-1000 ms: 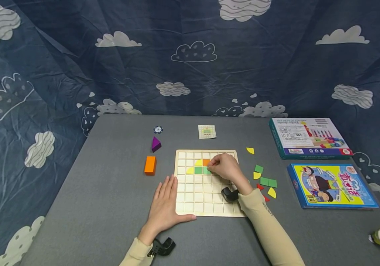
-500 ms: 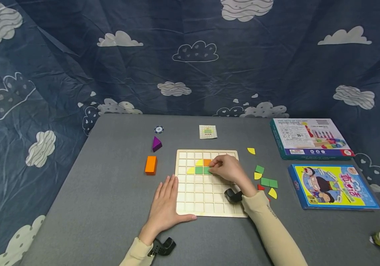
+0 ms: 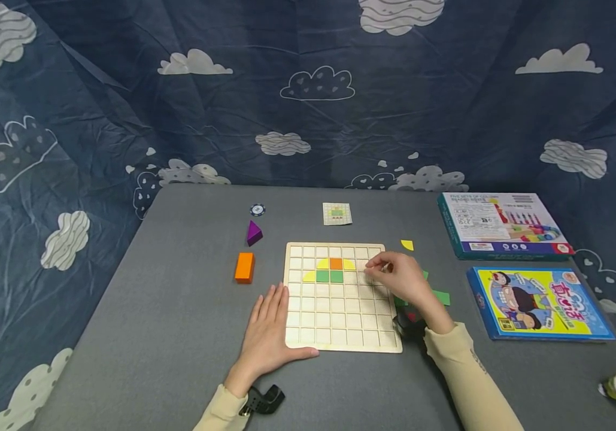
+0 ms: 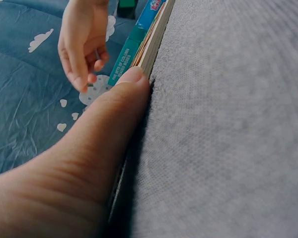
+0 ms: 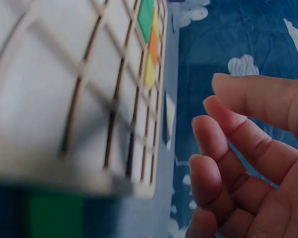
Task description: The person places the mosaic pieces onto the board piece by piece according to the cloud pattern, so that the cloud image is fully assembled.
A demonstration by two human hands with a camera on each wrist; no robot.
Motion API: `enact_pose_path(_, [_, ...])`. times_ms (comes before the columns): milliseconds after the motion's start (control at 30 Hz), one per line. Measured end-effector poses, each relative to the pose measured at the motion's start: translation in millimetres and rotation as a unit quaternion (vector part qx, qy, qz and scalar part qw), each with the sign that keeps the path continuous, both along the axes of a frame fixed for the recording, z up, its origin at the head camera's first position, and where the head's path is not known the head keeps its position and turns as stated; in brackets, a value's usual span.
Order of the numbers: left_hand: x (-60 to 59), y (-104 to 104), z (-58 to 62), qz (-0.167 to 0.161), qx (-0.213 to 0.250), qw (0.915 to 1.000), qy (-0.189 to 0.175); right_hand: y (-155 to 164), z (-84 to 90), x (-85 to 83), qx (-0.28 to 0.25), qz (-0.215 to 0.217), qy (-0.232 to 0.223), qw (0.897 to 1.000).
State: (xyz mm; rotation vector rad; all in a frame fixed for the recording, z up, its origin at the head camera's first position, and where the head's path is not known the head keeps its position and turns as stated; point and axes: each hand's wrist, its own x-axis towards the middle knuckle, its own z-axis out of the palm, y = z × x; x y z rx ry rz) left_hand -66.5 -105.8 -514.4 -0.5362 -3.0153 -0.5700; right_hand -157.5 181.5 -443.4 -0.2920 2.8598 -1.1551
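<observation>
I see the board (image 3: 334,320) on the table (image 3: 151,299), left hand (image 3: 267,335) straight-fingered against it. The right hand (image 3: 400,276), loosely curled, empty, hovers over its right side, partly blocking green tiles (image 3: 441,297); boxes (image 3: 545,302) lie farther right.

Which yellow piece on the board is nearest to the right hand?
The yellow piece on the right of the orange square; the other two, left of that square, are farther from the right hand.

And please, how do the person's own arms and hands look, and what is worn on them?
The left hand and right hand are bare. The left sleeve and right sleeve are beige; the right one has a dark, unreadable marking. A black curved device is at each wrist.
</observation>
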Motion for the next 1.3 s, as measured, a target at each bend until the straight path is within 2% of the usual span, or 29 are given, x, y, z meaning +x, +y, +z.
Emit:
enact_pose_path(300, [1.0,-1,0.3,-0.001,0.004,1.0000,0.006,35,-7.0,12.9,0.004,-0.005,0.029,1.000])
enact_pose_path(633, [-0.4,0,0.5,-0.002,0.000,1.0000,0.003,58,-15.0,24.9,0.033,-0.007,0.008,0.999])
enact_pose_path(1000, [-0.8,0,0.3,0.000,0.000,1.0000,0.000,66,-22.1,31.8,0.051,0.039,0.000,0.998])
enact_pose_path(1300, [-0.8,1,-1.4,-0.001,0.001,1.0000,0.000,66,-22.5,33.3,0.065,0.046,0.004,0.997])
